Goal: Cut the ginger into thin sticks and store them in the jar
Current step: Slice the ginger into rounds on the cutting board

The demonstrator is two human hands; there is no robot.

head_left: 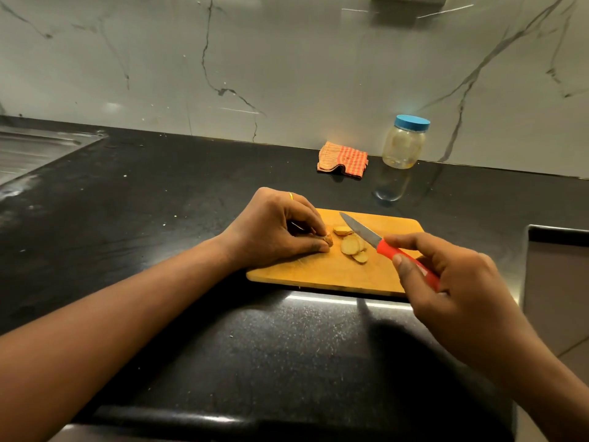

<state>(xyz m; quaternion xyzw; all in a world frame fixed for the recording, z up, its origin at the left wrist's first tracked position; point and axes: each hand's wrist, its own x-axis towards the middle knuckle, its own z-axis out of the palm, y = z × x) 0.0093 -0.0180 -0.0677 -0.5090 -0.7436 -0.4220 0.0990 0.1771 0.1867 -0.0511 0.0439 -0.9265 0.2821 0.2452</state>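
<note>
On a yellow wooden cutting board [318,272], a left hand [274,231] pinches a small ginger stub [328,240] beside pale ginger slices [352,245]. The right hand [455,282] holds a red-handled knife [379,244]. A blue-lidded clear jar [404,143] stands far right.

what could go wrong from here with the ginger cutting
1. The ginger stub pinched by the left hand is tiny, so that hand sits close to any cut by the knife in the right hand: a nick is possible.
2. The slices lie loose and overlapping on the board; they may slide when cut into sticks.
</note>
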